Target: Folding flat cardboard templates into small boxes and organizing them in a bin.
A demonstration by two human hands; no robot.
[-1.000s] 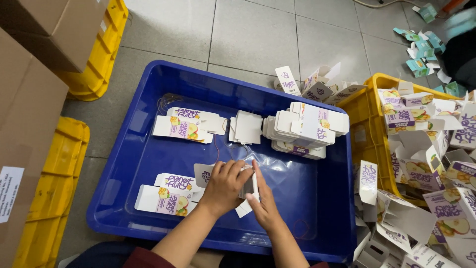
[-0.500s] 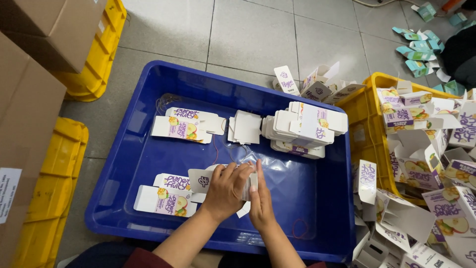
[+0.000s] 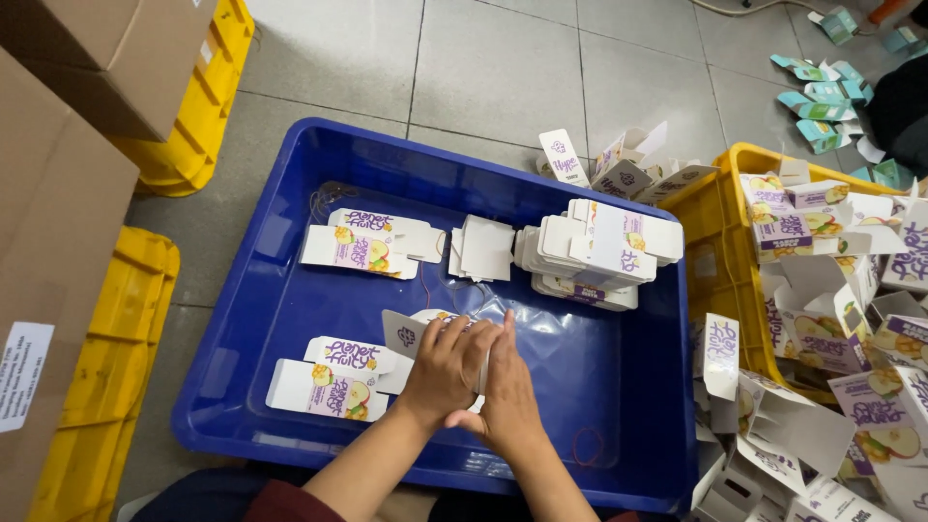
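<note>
Both my hands meet over the near middle of a large blue tub (image 3: pixel 280 319). My left hand (image 3: pixel 447 367) and my right hand (image 3: pixel 505 391) press together on a small stack of flattened white cartons (image 3: pixel 406 333), whose grey flap sticks out to the left. Most of that stack is hidden under my fingers. Just left of my hands lies a flat printed carton (image 3: pixel 333 377) with purple lettering and fruit pictures. A clear plastic sheet (image 3: pixel 561 329) lies on the tub floor to the right.
Further back in the tub lie another flat carton (image 3: pixel 362 242), a small white stack (image 3: pixel 483 247) and a tall pile of flattened cartons (image 3: pixel 599 251). A yellow crate (image 3: pixel 715 251) full of loose cartons stands right. Brown boxes (image 3: pixel 58 174) and yellow crates (image 3: pixel 116 329) stand left.
My right hand has closed in over the stack against my left hand, and the white carton edge seen between them before is now covered.
</note>
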